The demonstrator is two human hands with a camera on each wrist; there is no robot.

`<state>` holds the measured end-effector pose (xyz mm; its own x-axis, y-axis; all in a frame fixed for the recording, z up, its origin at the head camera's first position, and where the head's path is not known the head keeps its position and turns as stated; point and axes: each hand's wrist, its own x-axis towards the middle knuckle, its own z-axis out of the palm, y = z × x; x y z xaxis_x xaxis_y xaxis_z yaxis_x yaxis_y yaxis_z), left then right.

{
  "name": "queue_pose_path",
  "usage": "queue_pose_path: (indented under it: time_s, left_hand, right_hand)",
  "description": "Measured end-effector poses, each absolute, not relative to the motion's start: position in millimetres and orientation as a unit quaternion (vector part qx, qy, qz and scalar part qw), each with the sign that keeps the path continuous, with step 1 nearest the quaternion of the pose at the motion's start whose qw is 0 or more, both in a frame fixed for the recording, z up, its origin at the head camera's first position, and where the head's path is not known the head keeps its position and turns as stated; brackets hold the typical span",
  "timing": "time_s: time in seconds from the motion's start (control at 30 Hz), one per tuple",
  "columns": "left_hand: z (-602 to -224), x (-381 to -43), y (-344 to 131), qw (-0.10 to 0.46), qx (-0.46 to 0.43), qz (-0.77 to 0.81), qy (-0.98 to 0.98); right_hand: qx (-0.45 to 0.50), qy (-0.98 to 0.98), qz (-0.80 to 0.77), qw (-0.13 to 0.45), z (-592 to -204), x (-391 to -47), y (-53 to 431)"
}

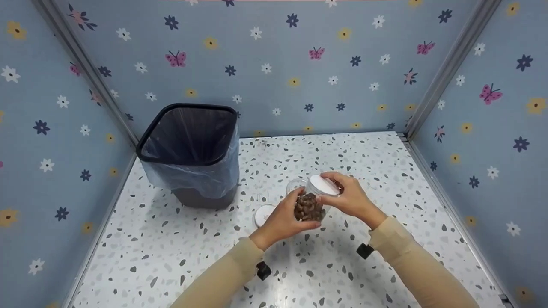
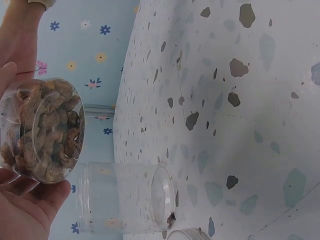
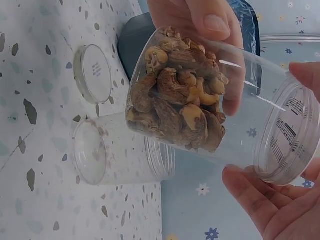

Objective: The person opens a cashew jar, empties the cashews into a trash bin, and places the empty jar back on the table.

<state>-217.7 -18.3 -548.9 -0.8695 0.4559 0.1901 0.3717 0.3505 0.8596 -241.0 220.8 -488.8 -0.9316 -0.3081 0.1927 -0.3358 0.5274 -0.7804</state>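
Observation:
My left hand (image 1: pixel 280 220) grips a clear plastic jar (image 3: pixel 237 120) around its body, close over the table. Brown, skin-on cashews (image 3: pixel 175 95) fill its lower half, and the jar leans toward the right hand. With thumb and fingers spread around the rim, my right hand (image 1: pixel 353 196) holds the white-topped lid (image 1: pixel 324 185) at the jar's mouth. Behind the held jar a second clear jar (image 3: pixel 125 150) stands upright without a lid, holding only a few small crumbs. Another white lid (image 1: pixel 263 214) lies on the table beside the left hand.
A dark waste bin (image 1: pixel 205 197) lined with a bluish bag stands at the back left. The speckled white table (image 1: pixel 351 154) is bounded by flowered panels (image 1: pixel 274 85) at the back and both sides.

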Motion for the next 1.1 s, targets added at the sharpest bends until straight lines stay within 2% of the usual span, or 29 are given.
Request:
queue_pose_path:
  time_s: [0.57, 0.83, 1.1]
  left_hand:
    - [-548, -218, -21, 0.013, 0.250, 0.506, 0.826]
    - [-547, -220, -31, -0.019, 0.264, 0.481, 0.836]
    - [-541, -222, -43, -0.041, 0.275, 0.456, 0.845]
  right_hand:
    - [0.210, -0.865, 0.456, 0.008, -490, -240, 216]
    - [0.260, -0.866, 0.426, -0.006, -486, -242, 217]
    - [0.267, -0.892, 0.363, -0.008, -474, -245, 217]
